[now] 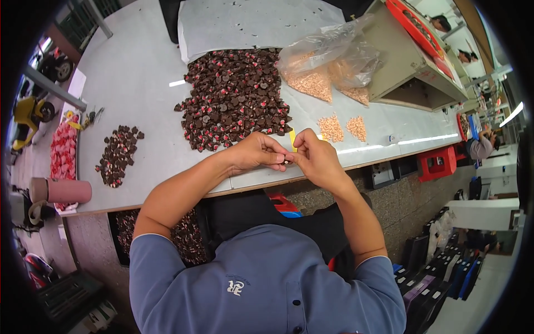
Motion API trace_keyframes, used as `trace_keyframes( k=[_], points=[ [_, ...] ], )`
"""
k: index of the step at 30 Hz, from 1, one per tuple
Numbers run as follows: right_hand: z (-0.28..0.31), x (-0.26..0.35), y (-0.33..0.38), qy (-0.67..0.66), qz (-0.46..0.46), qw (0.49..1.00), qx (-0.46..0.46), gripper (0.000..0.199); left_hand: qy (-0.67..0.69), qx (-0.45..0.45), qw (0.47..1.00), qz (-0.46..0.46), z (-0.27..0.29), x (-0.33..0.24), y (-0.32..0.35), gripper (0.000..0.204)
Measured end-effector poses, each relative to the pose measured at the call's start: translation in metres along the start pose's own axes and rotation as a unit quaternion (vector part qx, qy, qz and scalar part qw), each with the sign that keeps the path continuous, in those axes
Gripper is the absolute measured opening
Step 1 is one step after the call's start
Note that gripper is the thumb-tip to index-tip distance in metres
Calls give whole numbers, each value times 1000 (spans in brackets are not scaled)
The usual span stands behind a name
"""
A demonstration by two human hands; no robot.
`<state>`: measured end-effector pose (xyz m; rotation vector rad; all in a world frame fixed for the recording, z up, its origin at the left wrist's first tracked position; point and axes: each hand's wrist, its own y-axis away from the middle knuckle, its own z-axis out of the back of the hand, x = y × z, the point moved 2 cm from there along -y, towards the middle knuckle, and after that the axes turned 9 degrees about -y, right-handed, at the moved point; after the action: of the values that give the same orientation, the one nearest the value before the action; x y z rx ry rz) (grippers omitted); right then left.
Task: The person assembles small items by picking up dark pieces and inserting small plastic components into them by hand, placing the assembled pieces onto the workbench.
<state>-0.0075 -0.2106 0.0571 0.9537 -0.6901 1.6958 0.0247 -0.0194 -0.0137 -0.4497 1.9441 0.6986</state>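
Observation:
My left hand (258,152) and my right hand (317,158) meet over the near edge of the grey table (139,72). Between their fingertips they pinch one small dark part (287,161). A thin yellow tool (292,139) sticks up beside my right hand's fingers. Just beyond my hands lies a large heap of dark brown and red parts (233,97). To the right of them sit two small piles of tan pieces (342,128).
A smaller heap of dark parts (118,153) lies at the table's left. Clear plastic bags of tan pieces (328,64) rest at the back right beside a beige box (414,61). A pink cylinder (61,190) lies at the left edge. White paper (250,22) covers the far side.

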Motion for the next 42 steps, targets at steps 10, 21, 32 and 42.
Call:
trace_keyframes(
  k=[10,21,32,42],
  points=[
    [40,-74,23,-224,80,905,-353,7,-24,-61,995,-78,4,-9,14,25],
    [62,-162,30,-179,56,894,-406,20,-695,-591,406,-46,94,-38,181,35],
    [54,-158,25,-158,96,902,-390,17,-678,-546,489,-64,130,-43,175,38],
    [52,-146,27,-127,105,903,-398,17,-673,-447,573,137,136,-61,151,28]
  ],
)
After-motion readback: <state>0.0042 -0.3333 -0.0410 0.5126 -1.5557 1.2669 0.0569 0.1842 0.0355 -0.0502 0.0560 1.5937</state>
